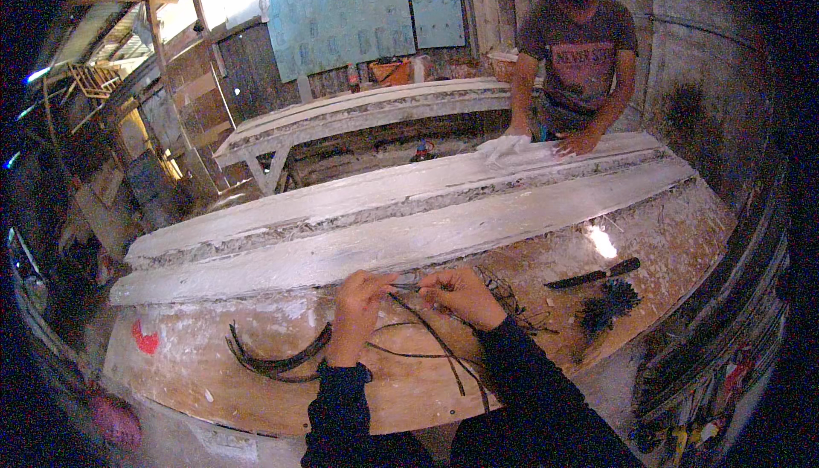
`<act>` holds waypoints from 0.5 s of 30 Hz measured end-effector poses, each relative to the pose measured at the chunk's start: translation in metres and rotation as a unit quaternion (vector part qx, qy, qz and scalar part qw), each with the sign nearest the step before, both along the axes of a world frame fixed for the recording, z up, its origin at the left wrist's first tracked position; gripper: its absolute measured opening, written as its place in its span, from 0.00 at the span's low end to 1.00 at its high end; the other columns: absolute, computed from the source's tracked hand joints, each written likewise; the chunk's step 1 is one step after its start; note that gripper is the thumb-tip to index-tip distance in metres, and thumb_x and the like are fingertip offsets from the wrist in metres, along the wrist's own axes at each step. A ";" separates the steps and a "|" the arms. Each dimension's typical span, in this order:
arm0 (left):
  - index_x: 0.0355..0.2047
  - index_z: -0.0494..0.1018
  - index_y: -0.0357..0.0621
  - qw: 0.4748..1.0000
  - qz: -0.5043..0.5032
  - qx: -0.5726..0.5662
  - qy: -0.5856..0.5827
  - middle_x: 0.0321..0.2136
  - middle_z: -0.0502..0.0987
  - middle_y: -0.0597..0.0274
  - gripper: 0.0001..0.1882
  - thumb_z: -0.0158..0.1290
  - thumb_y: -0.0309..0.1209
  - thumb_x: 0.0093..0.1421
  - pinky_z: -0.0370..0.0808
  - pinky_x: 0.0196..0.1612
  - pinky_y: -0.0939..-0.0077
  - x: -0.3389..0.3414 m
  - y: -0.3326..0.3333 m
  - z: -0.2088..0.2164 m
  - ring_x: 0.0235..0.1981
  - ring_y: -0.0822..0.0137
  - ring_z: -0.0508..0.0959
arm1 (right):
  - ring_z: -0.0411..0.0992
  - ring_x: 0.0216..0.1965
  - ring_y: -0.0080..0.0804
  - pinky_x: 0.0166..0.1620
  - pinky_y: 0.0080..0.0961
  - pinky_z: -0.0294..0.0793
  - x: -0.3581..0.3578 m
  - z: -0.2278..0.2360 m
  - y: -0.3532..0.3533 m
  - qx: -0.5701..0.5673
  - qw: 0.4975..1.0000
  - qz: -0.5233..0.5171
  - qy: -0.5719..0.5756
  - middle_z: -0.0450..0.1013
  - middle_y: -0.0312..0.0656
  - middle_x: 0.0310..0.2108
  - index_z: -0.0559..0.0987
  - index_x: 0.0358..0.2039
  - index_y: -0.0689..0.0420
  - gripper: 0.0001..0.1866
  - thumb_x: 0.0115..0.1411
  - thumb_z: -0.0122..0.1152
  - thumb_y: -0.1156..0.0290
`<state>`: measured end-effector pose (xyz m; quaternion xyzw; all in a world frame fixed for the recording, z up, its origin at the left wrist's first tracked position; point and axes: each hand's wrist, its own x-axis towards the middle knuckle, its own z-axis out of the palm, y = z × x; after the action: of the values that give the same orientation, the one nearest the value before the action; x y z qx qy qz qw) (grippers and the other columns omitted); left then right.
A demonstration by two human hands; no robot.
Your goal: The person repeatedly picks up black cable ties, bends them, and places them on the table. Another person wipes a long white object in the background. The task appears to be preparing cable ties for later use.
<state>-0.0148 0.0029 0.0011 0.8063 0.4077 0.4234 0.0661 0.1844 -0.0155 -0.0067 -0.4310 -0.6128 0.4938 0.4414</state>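
My left hand (358, 308) and my right hand (465, 296) are close together over the near part of the wooden table. Their fingertips pinch a short stretch of a thin dark strip (405, 286) between them; its material is unclear. Loose dark strips (432, 331) hang or lie below my hands, running toward the table's near edge. Left of my left wrist rests a curved bundle of similar dark strips (277, 360). To the right of my right hand lie a black-handled knife (595, 274) and a dark pile of short pieces (608, 304). Thin dark scraps (512, 302) lie beside my right hand.
Two long white-coated boards (341, 263) stretch across the wooden table (256, 400). Across from me a person (580, 58) presses a white cloth (503, 148) on the far board. Behind stands a long whitish bench (367, 110). A red patch (145, 338) marks the table's left.
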 end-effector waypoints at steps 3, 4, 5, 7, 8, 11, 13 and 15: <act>0.32 0.75 0.43 0.985 0.002 -0.085 -0.148 0.26 0.72 0.59 0.09 0.48 0.22 0.51 0.67 0.41 0.72 -0.008 0.002 -0.004 0.33 0.65 0.72 | 0.61 0.17 0.14 0.19 0.11 0.58 0.001 0.004 -0.001 -0.022 0.999 0.024 -0.026 0.67 0.29 0.18 0.76 0.33 0.59 0.13 0.56 0.53 0.62; 0.32 0.75 0.41 0.986 0.025 -0.052 -0.157 0.26 0.71 0.58 0.08 0.48 0.22 0.52 0.67 0.39 0.75 -0.014 0.005 -0.002 0.33 0.65 0.72 | 0.60 0.17 0.13 0.18 0.12 0.57 0.000 0.005 -0.001 -0.020 0.999 0.028 -0.020 0.66 0.28 0.17 0.76 0.33 0.59 0.14 0.56 0.52 0.60; 0.32 0.74 0.39 0.985 0.052 -0.016 -0.163 0.25 0.71 0.58 0.08 0.48 0.22 0.52 0.68 0.37 0.77 -0.019 0.008 -0.001 0.32 0.66 0.71 | 0.59 0.16 0.13 0.18 0.12 0.55 0.000 0.006 -0.001 -0.018 0.999 0.032 -0.013 0.65 0.28 0.16 0.76 0.32 0.59 0.15 0.57 0.52 0.59; 0.32 0.74 0.38 0.967 0.113 0.016 -0.229 0.25 0.70 0.58 0.07 0.47 0.23 0.54 0.67 0.37 0.77 -0.030 0.014 0.001 0.32 0.67 0.71 | 0.58 0.17 0.13 0.18 0.11 0.54 0.003 0.006 -0.002 -0.032 0.999 0.020 -0.016 0.64 0.28 0.16 0.76 0.30 0.58 0.15 0.57 0.51 0.58; 0.32 0.74 0.37 0.954 0.143 0.030 -0.261 0.25 0.70 0.59 0.07 0.47 0.24 0.54 0.67 0.37 0.77 -0.037 0.016 0.002 0.32 0.67 0.71 | 0.58 0.17 0.13 0.18 0.11 0.53 0.005 0.006 -0.003 -0.039 0.999 0.014 -0.017 0.64 0.27 0.15 0.76 0.29 0.58 0.15 0.58 0.51 0.58; 0.32 0.74 0.36 0.941 0.183 0.027 -0.284 0.26 0.71 0.60 0.08 0.47 0.27 0.56 0.66 0.37 0.79 -0.055 0.020 0.002 0.32 0.69 0.70 | 0.57 0.17 0.12 0.17 0.10 0.53 0.011 0.006 -0.003 -0.096 0.994 0.028 0.045 0.64 0.27 0.17 0.74 0.27 0.57 0.14 0.58 0.50 0.59; 0.33 0.74 0.36 0.940 0.160 0.035 -0.298 0.27 0.72 0.60 0.09 0.47 0.28 0.57 0.66 0.37 0.80 -0.061 0.021 -0.001 0.32 0.70 0.70 | 0.57 0.16 0.12 0.17 0.10 0.53 0.010 0.005 -0.002 -0.085 0.991 0.040 0.095 0.65 0.28 0.18 0.73 0.26 0.56 0.13 0.58 0.50 0.60; 0.33 0.74 0.36 0.940 0.147 0.027 -0.307 0.28 0.73 0.61 0.10 0.48 0.29 0.57 0.66 0.37 0.80 -0.062 0.023 -0.004 0.32 0.71 0.71 | 0.57 0.15 0.13 0.17 0.10 0.54 0.010 0.003 -0.001 -0.070 0.986 0.049 0.144 0.65 0.28 0.19 0.71 0.26 0.56 0.11 0.58 0.50 0.61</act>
<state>-0.0766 0.0259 -0.0025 0.5694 0.4701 0.6664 0.1032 0.1946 -0.0162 -0.0038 -0.3547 -0.5271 0.6135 0.4691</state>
